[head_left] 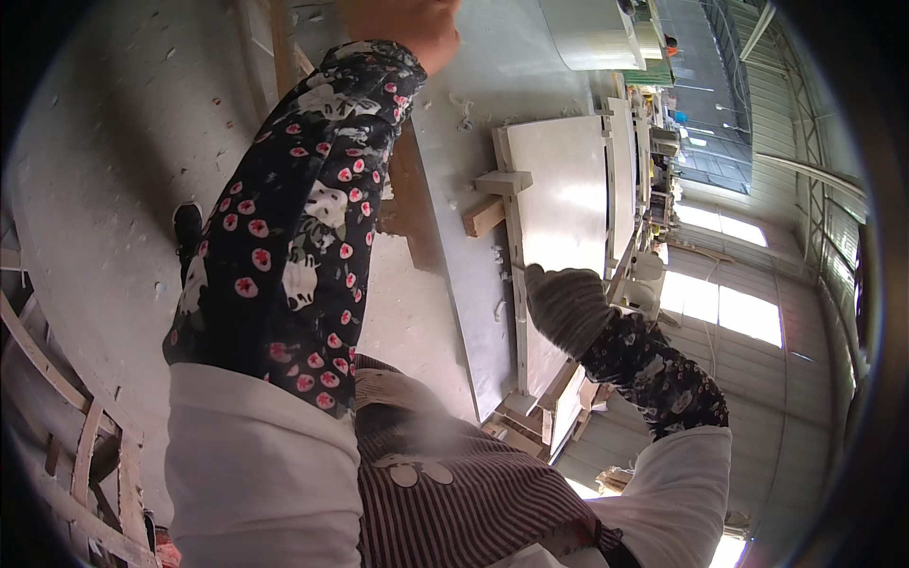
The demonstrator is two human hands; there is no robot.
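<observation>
My left hand (407, 28) is bare and reaches to the top edge, where most of its fingers are cut off. Whether it holds anything is hidden. Below it, a dark flowered sleeve cover runs down the forearm. My right hand (568, 308), in a grey knit glove, looks closed in front of a white panel (559, 189), close to its long edge. The thumb side points up toward that edge; anything inside the curled fingers is out of sight. Near the panel's edge are a pale block (504, 183) and a brown wooden block (485, 217).
A grey metal tabletop (464, 293) with white scraps lies beside the panel. A large curved white piece (592, 33) sits at the top. Wooden framing (85, 454) stands at lower left. A dark shoe (187, 227) is on the floor. Workshop walls with bright windows lie to the right.
</observation>
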